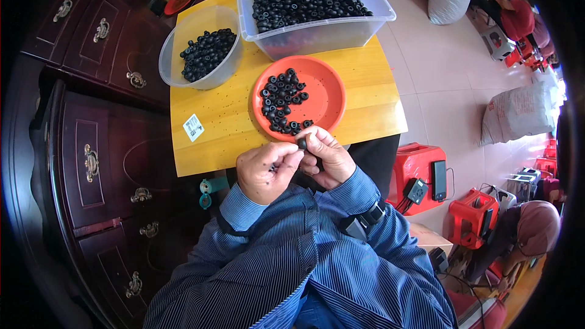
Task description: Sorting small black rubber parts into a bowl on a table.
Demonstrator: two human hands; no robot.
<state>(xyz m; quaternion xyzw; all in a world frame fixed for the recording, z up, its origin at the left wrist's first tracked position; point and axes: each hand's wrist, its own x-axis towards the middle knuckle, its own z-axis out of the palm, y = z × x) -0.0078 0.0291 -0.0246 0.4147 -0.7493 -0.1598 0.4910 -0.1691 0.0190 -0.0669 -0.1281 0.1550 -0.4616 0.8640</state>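
Observation:
Just off the near rim of the orange plate (329, 94), my two hands meet at their fingertips. Thumb and forefinger of my right hand (329, 159) pinch a small round black piece (302, 144). My left hand (263, 172) is closed, its thumb and forefinger pressed together right beside that piece. Something small and greyish shows between its curled fingers, too small to name. On the plate, mostly its left half, lie many small round black pieces (280, 94) with holes in them.
Behind the plate stands a clear rectangular bin (317, 30) of black pieces, with a round clear tub (228, 70) to its left. The yellow table (372, 97) carries a white sticker (193, 127). Dark drawers (91, 164) flank the left; a red stool (417, 173) stands right. Other people sit farther right.

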